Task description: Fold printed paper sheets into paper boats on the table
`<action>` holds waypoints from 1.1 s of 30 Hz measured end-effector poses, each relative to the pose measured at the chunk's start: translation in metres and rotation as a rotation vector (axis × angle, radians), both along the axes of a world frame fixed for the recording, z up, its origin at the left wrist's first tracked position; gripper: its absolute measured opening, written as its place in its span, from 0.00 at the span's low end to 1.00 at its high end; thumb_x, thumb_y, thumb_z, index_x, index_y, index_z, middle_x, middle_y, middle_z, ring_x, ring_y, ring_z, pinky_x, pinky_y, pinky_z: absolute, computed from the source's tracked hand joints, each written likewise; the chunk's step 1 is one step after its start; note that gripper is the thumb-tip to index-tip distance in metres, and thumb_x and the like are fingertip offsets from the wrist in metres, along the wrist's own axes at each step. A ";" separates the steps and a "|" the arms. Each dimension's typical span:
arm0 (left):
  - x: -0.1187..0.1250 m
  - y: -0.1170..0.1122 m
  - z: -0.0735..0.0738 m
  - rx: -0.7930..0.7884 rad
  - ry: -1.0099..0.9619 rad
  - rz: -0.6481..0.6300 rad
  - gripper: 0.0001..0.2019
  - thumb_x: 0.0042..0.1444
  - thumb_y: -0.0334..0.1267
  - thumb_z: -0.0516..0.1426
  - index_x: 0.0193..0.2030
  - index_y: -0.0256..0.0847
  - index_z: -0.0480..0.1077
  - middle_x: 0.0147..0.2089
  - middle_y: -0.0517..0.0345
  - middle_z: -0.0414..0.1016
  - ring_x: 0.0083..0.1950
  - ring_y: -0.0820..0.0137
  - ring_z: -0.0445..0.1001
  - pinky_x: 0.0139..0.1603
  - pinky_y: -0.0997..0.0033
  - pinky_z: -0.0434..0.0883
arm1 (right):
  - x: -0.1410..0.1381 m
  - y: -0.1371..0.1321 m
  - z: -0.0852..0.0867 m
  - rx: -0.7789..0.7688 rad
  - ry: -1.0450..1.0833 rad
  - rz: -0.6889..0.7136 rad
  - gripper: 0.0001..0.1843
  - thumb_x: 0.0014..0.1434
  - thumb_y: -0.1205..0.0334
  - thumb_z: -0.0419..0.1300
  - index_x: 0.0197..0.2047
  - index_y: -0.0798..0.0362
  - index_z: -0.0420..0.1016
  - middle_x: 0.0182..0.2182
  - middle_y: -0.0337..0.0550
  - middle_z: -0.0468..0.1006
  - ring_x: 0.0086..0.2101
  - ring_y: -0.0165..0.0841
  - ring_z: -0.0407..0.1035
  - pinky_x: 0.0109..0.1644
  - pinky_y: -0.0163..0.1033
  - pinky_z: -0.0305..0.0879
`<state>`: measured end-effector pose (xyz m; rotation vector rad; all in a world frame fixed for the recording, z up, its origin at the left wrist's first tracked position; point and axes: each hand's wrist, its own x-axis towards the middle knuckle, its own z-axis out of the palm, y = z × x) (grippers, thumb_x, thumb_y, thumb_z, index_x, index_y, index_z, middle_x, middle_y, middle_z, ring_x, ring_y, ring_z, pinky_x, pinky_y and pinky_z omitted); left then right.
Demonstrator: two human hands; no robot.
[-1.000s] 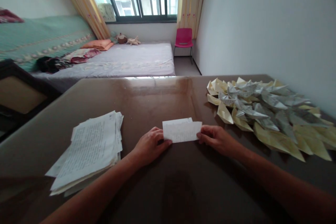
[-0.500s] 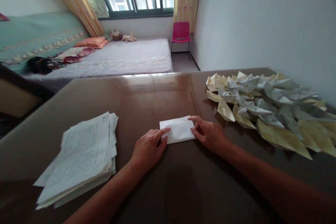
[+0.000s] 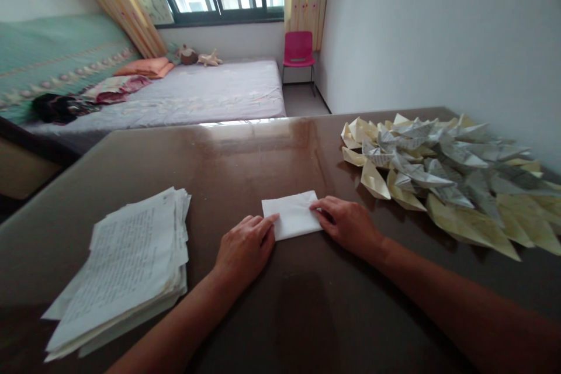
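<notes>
A folded white sheet of paper [image 3: 290, 214] lies flat on the dark brown table [image 3: 245, 152]. My left hand [image 3: 244, 248] rests at its left edge, fingers stretched out and pressing the paper's lower left side. My right hand [image 3: 347, 224] lies on the paper's right edge, fingers extended flat across the fold. Neither hand grips anything.
A stack of printed sheets [image 3: 127, 260] sits on the table to the left. A large pile of folded paper boats [image 3: 442, 169] covers the right side by the white wall. Beyond the table are a bed [image 3: 188, 93], a pink chair [image 3: 298, 49] and a window.
The paper was held up on edge by both hands; it now lies folded flat on the table with both hands pressing it. The view has shifted slightly.
</notes>
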<state>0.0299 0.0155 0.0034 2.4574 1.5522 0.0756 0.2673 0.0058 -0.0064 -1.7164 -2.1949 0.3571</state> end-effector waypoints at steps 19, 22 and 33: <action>0.022 -0.027 -0.019 0.319 -0.015 -0.421 0.27 0.64 0.41 0.50 0.67 0.34 0.53 0.68 0.47 0.57 0.70 0.59 0.53 0.64 0.57 0.63 | -0.006 0.000 0.001 -0.018 -0.101 -0.052 0.13 0.63 0.60 0.50 0.49 0.44 0.71 0.40 0.38 0.78 0.35 0.31 0.71 0.34 0.34 0.56; 0.019 -0.028 -0.022 0.276 -0.017 -0.428 0.27 0.64 0.42 0.50 0.68 0.38 0.53 0.70 0.47 0.53 0.71 0.58 0.49 0.66 0.55 0.61 | -0.005 0.001 0.002 -0.019 -0.110 -0.044 0.13 0.64 0.60 0.50 0.49 0.44 0.70 0.40 0.38 0.77 0.34 0.31 0.71 0.34 0.35 0.55; 0.016 -0.024 -0.020 0.262 0.019 -0.465 0.27 0.63 0.38 0.50 0.68 0.39 0.52 0.71 0.46 0.51 0.72 0.57 0.47 0.66 0.54 0.60 | -0.013 -0.037 0.028 0.221 -0.390 0.346 0.24 0.62 0.48 0.56 0.52 0.57 0.70 0.46 0.51 0.74 0.46 0.41 0.64 0.44 0.44 0.60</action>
